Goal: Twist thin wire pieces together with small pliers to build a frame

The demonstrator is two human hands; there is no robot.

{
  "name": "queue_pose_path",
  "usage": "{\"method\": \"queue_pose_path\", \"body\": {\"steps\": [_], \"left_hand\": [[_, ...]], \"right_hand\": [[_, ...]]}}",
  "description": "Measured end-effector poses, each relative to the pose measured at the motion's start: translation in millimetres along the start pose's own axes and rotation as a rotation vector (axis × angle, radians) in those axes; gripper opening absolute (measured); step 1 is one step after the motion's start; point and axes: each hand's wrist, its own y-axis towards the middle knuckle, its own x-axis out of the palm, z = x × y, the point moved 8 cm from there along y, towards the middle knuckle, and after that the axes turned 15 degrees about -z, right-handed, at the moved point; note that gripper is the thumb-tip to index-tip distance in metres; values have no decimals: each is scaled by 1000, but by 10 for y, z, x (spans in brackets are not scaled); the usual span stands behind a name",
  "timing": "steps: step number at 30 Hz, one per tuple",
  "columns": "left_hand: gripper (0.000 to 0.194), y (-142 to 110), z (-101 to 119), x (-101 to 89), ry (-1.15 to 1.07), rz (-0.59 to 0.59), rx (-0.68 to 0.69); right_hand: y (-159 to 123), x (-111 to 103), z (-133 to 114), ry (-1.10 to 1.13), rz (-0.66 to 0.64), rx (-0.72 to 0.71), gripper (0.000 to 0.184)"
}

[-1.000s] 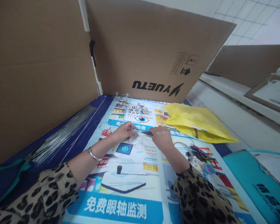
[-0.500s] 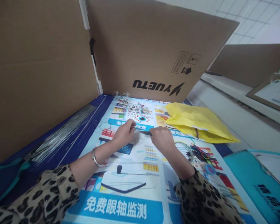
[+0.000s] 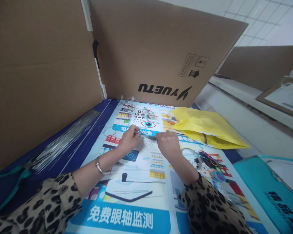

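My right hand (image 3: 169, 144) is closed around a pair of pliers; only its narrow, dark pointed jaws (image 3: 151, 138) show, aimed left, and the handles are hidden in the fist. Just left of the jaw tips, my left hand (image 3: 130, 139) pinches a thin wire (image 3: 144, 144), which is faint against the printed sheet. Both hands are above the middle of the colourful printed sheet (image 3: 158, 195). Several straight wires (image 3: 134, 191) lie on the sheet nearer to me.
A bundle of silvery wires (image 3: 65, 139) lies left, beside teal-handled cutters (image 3: 17, 182). Tangled wire pieces (image 3: 148, 113) lie at the back, before the cardboard wall (image 3: 161, 48). Right are a yellow bag (image 3: 207, 126), coloured cords (image 3: 210, 159), a clear ring (image 3: 197, 157) and a teal packet (image 3: 266, 188).
The plier jaws have turned slightly, so their pointed shape shows more clearly. Both hands stay close together in nearly the same place.
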Motion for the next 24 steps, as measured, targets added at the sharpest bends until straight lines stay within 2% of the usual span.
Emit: {"method": "queue_pose_path", "body": {"steps": [6, 17, 24], "left_hand": [[15, -21, 77, -13, 87, 1, 26], [16, 8, -77, -6, -82, 14, -55], [17, -17, -65, 94, -228, -78, -131]], "right_hand": [[26, 25, 34, -7, -41, 46, 21], [45, 81, 36, -6, -69, 47, 20], [77, 158, 74, 13, -118, 61, 22]]}}
